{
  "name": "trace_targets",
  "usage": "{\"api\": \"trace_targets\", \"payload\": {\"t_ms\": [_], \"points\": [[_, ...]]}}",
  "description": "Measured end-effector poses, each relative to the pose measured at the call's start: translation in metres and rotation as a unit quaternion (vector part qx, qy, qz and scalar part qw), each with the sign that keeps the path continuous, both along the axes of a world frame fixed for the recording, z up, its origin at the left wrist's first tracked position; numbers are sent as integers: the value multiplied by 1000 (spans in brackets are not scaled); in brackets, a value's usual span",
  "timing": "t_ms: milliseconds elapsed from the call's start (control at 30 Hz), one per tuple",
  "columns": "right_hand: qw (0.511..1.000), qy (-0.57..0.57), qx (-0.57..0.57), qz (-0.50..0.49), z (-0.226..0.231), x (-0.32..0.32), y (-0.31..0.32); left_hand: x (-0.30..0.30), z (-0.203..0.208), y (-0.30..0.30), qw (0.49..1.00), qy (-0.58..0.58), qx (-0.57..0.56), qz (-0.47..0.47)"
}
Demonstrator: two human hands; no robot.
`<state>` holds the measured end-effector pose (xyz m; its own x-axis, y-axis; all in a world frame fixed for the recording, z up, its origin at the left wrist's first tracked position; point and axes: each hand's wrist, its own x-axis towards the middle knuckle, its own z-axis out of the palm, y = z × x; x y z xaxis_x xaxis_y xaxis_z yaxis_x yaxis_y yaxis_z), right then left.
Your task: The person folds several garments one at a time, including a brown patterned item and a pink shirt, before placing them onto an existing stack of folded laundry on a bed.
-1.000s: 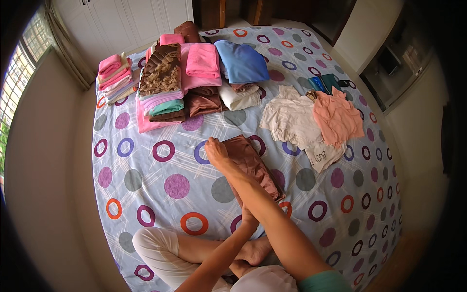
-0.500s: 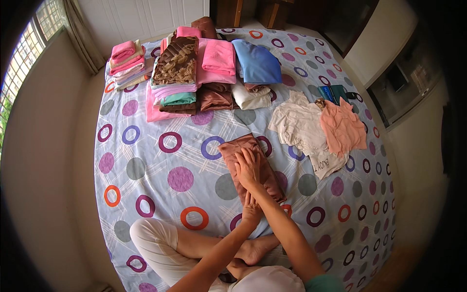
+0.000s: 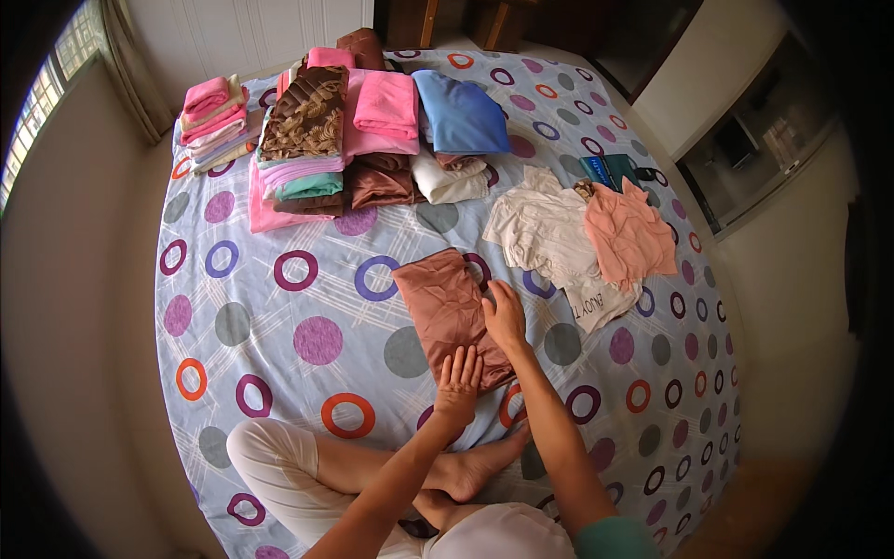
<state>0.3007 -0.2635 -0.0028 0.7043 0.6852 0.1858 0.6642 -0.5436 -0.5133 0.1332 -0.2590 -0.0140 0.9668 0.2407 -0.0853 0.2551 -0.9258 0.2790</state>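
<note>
A folded brown satin cloth [image 3: 440, 300] lies on the patterned bedsheet [image 3: 317, 401] in front of my crossed legs. My left hand [image 3: 458, 384] rests flat on its near end, fingers stretched out. At the right edge of the cloth is my right hand [image 3: 504, 315], its fingers extended and slightly curved along that side. Neither hand grips anything. Some wrinkles run across the top of the satin.
Folded pink, brown and white textiles stand in stacks at the far left, among them a patterned brown cloth [image 3: 303, 116] and a blue folded cloth [image 3: 461, 114]. To the right lie a crumpled white shirt [image 3: 540, 224], a peach garment [image 3: 631, 233] and a dark teal item [image 3: 610, 171].
My right hand has slid from the middle of the brown cloth to its right edge. My left hand now lies flat on the near end. The whole view has shifted slightly.
</note>
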Motion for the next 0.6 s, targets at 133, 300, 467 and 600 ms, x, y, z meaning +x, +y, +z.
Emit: {"api": "trace_targets", "payload": {"t_ms": [133, 300, 467, 600], "points": [[993, 91, -9, -79, 2, -21, -62, -8, 1, 27, 974, -50, -212, -68], [963, 240, 45, -114, 8, -34, -108, -41, -6, 49, 882, -231, -386, 138], [979, 165, -53, -104, 2, -37, -92, -41, -23, 28, 701, -110, -614, 346], [961, 224, -112, -115, 1, -48, -72, -29, -19, 19, 626, -112, -670, 384]]}}
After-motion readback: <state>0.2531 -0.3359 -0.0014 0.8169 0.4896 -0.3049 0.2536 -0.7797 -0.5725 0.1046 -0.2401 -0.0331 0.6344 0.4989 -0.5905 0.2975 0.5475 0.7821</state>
